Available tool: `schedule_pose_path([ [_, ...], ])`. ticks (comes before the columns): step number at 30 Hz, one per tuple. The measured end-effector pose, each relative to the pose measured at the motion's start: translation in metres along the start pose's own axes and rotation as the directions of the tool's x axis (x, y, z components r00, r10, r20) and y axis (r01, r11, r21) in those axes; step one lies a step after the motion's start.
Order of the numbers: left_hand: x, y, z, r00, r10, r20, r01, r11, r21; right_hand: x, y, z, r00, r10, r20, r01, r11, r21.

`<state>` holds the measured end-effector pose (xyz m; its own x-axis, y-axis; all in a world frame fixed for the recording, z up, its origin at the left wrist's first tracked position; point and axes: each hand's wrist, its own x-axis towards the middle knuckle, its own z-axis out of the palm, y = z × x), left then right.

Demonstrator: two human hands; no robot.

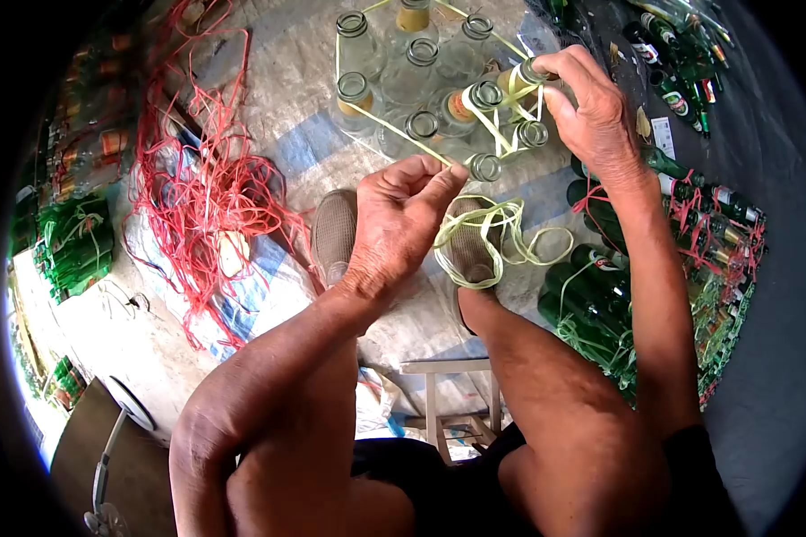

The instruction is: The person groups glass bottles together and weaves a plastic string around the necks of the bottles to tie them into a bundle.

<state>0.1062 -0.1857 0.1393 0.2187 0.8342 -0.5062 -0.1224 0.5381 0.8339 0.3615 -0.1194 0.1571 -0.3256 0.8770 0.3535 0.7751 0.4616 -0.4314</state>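
Clear glass bottles (407, 82) stand upright in a cluster on the floor. A pale yellow-green string (387, 126) runs around the outside of the group and across some necks at the right. My left hand (398, 210) pinches the string between thumb and forefinger, beside the front bottle's mouth (484, 167). Thumb and fingers of my right hand (591, 112) close around the string at the neck of a bottle on the right edge of the cluster. A loose coil of the same string (493, 237) hangs below the bottles, over my right shoe.
Tangled red string (215, 201) lies at the left. Bundled green bottles (591, 286) lie at the right, with more green bottles (676, 89) at the upper right. My shoes (334, 234) are just below the cluster. A wooden stool (446, 366) stands between my legs.
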Motion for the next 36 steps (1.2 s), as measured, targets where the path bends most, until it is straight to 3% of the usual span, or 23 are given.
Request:
schedule_pose_path([
  [2, 0.001, 0.007, -0.008, 0.997, -0.049, 0.055, 0.049, 0.999, 0.001, -0.005, -0.005, 0.003, 0.997, 0.071, -0.013, -0.069, 0.995, 0.075],
  [6, 0.008, -0.004, -0.021, 0.986, 0.028, 0.162, -0.026, 1.0, -0.014, -0.011, -0.036, -0.004, 0.982, 0.035, -0.187, -0.042, 0.999, -0.032],
  [7, 0.008, -0.004, -0.025, 0.981, 0.018, 0.191, -0.02, 1.0, 0.006, -0.01, -0.045, -0.006, 0.982, 0.051, -0.184, -0.049, 0.999, 0.013],
  [10, 0.012, -0.001, -0.032, 0.971, -0.03, 0.239, 0.019, 0.999, 0.051, 0.0, -0.061, -0.008, 0.992, -0.103, -0.071, 0.104, 0.995, 0.004],
  [14, 0.014, -0.001, -0.035, 0.967, 0.022, 0.254, -0.047, 0.995, 0.09, 0.018, -0.074, -0.001, 0.962, -0.265, 0.074, 0.263, 0.964, 0.029],
  [19, 0.02, -0.001, -0.038, 0.983, 0.04, 0.182, -0.074, 0.979, 0.189, 0.024, -0.063, 0.016, 0.906, -0.269, 0.328, 0.249, 0.963, 0.102],
  [36, 0.023, -0.004, -0.028, 0.994, 0.106, -0.037, -0.088, 0.942, 0.325, 0.052, -0.053, 0.016, 0.72, -0.287, 0.632, 0.152, 0.954, 0.259],
])
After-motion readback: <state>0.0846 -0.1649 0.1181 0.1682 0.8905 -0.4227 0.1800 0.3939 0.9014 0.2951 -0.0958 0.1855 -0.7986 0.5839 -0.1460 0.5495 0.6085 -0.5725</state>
